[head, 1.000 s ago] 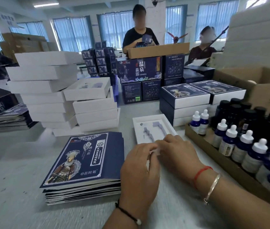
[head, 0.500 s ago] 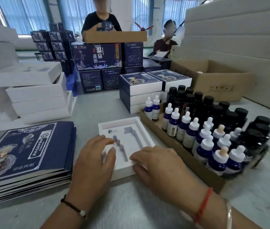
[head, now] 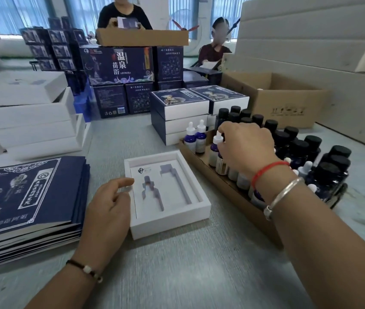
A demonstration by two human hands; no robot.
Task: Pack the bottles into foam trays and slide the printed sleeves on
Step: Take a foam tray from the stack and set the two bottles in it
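Note:
An empty white foam tray (head: pixel 170 221) with two grey cut-outs lies on the table in front of me. My left hand (head: pixel 107 210) rests against its left side, thumb on the rim, fingers loosely curled. My right hand (head: pixel 246 148) reaches over the shallow cardboard tray (head: pixel 208 179) of bottles to the right. Its fingers curl down around a blue dropper bottle (head: pixel 214 150) with a white cap in the front row. A stack of flat printed blue sleeves (head: pixel 27 197) lies at the left.
Black-capped bottles (head: pixel 299 148) fill the back rows of the cardboard tray. Sleeved boxes (head: pixel 179 108) are stacked behind it, white foam trays (head: pixel 32 121) at the far left, and an open carton (head: pixel 288 101) at the right. Two people work across the table.
My right hand left the foam tray's front edge and moved right and away to the dropper bottles. My left hand slid to the tray's left side. The view turned right.

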